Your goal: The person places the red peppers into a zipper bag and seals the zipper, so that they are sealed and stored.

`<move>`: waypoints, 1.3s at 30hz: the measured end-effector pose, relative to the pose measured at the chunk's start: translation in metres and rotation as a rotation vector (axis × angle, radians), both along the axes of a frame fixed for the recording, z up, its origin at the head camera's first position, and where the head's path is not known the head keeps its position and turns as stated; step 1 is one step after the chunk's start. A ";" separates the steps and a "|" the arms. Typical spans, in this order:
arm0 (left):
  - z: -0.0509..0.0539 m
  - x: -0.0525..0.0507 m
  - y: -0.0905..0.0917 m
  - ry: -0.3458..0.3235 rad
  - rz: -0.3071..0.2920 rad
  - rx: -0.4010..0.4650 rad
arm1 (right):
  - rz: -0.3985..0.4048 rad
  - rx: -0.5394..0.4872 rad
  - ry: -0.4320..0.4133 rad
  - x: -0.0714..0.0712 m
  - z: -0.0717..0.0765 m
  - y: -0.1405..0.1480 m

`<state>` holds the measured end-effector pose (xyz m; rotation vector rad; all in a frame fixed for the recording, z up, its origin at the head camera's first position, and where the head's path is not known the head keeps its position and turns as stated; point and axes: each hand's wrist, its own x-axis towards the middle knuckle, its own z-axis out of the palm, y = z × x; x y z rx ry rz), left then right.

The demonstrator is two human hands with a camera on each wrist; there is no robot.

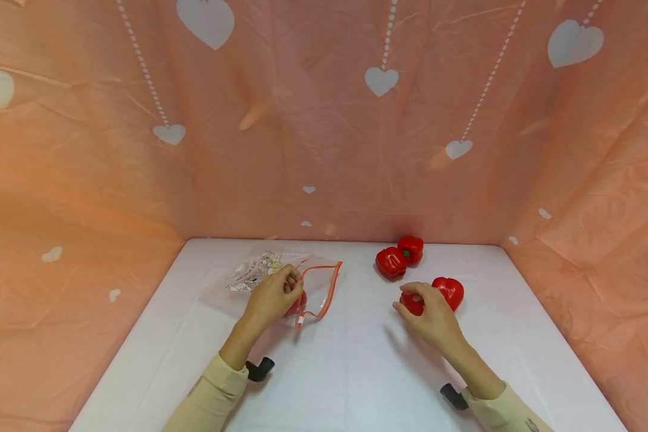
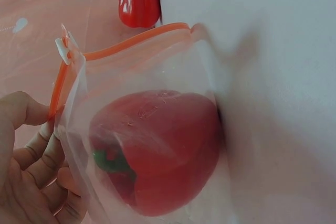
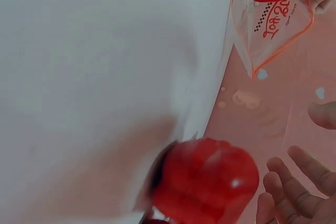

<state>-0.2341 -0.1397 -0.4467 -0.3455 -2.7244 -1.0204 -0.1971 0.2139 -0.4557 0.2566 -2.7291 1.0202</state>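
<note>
Left hand pinches, right hand spreads

At left on the white worktop, a bag has its mouth turned rightward; the left hand pinches its edge by the orange zip strip, probably to keep it gaping. The bagged pepper likely weighs it down. Farther right, two loose peppers sit together at the back; nearer, the right hand, fingers curved but apart, is beside the front pepper, near the rightmost pepper. The bag's film is clear, thin, printed; the peppers glossy, blocky, lobed.
</note>
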 end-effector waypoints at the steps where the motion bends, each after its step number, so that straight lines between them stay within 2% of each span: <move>1: 0.000 0.000 0.000 0.000 -0.001 0.000 | -0.008 0.008 0.002 0.001 0.000 0.002; 19: -0.001 0.000 0.002 0.014 -0.005 0.005 | -0.086 0.109 0.052 0.012 -0.003 0.031; 30: 0.000 0.000 0.001 0.007 -0.004 -0.003 | -0.133 0.142 -0.044 0.017 -0.008 0.038; 39: -0.001 0.000 0.001 0.010 0.003 -0.008 | -0.155 0.119 -0.147 0.018 -0.015 0.040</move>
